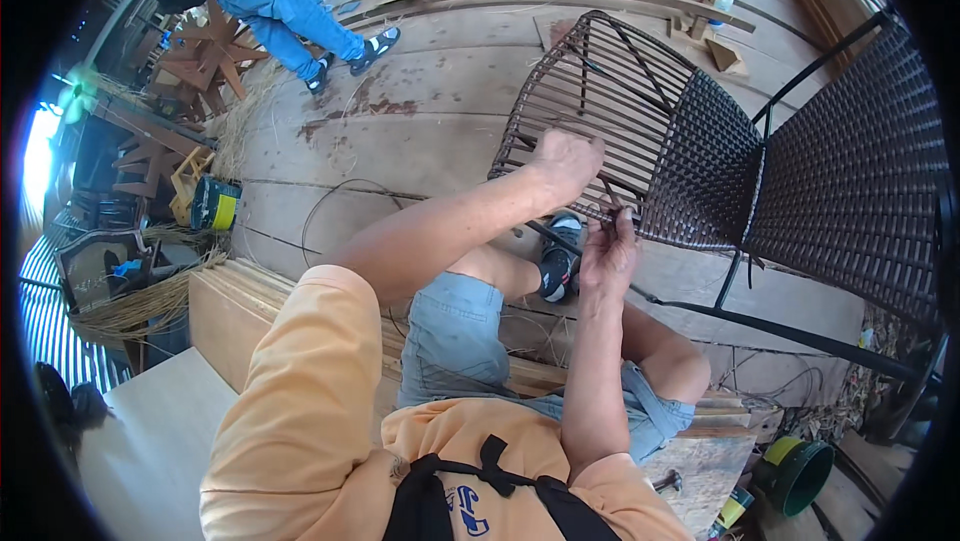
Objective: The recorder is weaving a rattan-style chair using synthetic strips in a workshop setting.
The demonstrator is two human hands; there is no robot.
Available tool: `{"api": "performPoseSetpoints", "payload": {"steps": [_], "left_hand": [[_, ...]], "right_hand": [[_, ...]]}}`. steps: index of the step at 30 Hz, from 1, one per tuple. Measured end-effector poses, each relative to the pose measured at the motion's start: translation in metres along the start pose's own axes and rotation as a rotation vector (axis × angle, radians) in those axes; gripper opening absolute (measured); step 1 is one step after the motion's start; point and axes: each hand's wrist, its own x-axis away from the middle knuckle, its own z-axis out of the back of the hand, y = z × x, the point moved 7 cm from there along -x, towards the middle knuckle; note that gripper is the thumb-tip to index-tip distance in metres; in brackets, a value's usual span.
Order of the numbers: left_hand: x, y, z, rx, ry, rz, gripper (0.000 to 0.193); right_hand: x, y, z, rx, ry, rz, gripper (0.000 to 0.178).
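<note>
A dark brown woven chair (710,151) lies tipped in front of me. Its seat is tightly woven near the backrest, while the far-left part has only parallel strands (600,76) across the frame. Over these strands my left hand (568,166) is closed in a fist; what it grips is hidden. Closer to me, my right hand (610,249) pinches a dark brown weaving strand (612,193) at the seat's near edge. A short piece of this strand shows between the two hands.
A person in blue jeans (290,11) stands at the far left. Wooden frames (205,61) and a green-yellow bucket (213,203) are at the left, with straw-like fibres nearby. Another bucket (800,471) stands at lower right. Loose strands (325,206) lie on the plank floor (420,91).
</note>
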Motion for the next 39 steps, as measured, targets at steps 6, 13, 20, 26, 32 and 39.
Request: {"api": "performPoseSetpoints", "payload": {"steps": [6, 13, 20, 26, 32, 39], "left_hand": [[-0.007, -0.012, -0.001, 0.297, -0.057, 0.071, 0.027], [-0.056, -0.003, -0.025, 0.78, -0.223, 0.119, 0.023], [-0.142, 0.068, 0.015, -0.133, -0.212, -0.232, 0.055], [-0.167, 0.052, 0.048, -0.138, -0.014, -0.21, 0.063], [-0.153, 0.062, 0.057, 0.034, 0.304, -0.306, 0.06], [-0.152, 0.046, 0.04, -0.111, 0.169, -0.283, 0.056]], "right_hand": [[0.005, -0.001, -0.005, -0.015, -0.016, -0.004, 0.019], [0.003, 0.0, 0.0, -0.035, 0.005, 0.023, 0.026], [0.011, 0.001, 0.004, 0.115, 0.124, -0.031, 0.027], [0.013, -0.006, 0.019, 0.342, -0.005, 0.032, 0.029], [0.014, -0.009, 0.024, 0.418, 0.091, 0.105, 0.024], [0.019, -0.013, 0.021, 0.46, 0.144, 0.134, 0.031]]}}
